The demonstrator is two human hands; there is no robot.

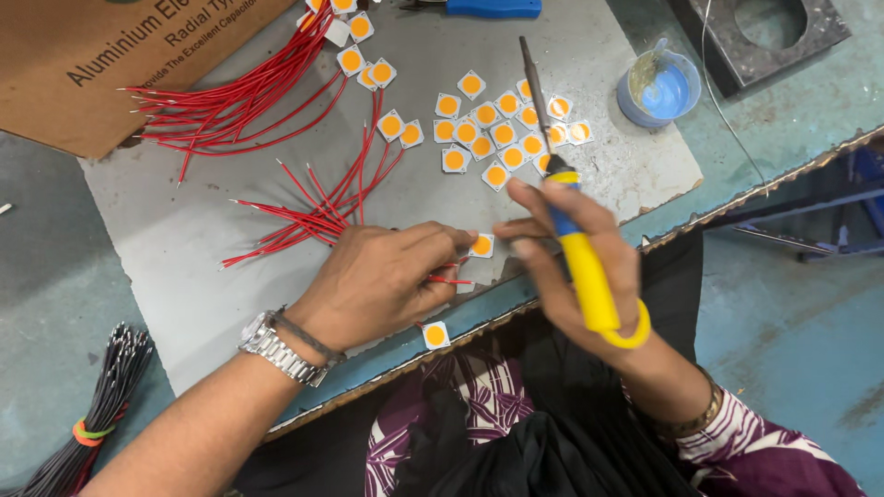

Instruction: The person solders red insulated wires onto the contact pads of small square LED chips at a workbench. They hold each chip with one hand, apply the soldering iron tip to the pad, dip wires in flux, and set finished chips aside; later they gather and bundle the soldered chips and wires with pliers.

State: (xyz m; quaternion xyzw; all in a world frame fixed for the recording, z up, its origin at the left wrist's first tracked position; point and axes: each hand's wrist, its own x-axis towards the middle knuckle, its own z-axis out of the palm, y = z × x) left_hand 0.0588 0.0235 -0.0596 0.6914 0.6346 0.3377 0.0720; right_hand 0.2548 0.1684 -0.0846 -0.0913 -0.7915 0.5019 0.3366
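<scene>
Right hand (575,248) around yellow-handled soldering iron (571,212); left hand (387,276) pinching square chip (481,245)

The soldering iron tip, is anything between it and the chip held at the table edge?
Nothing visible. The iron in the right hand points away, and the chip lies uncovered at the left hand fingertips.

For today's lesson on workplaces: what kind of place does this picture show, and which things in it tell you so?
Probably a small electronics assembly bench. The right hand holds a soldering iron, the left hand pins a red wire at a square LED chip, and many more chips lie on the mat.
</scene>
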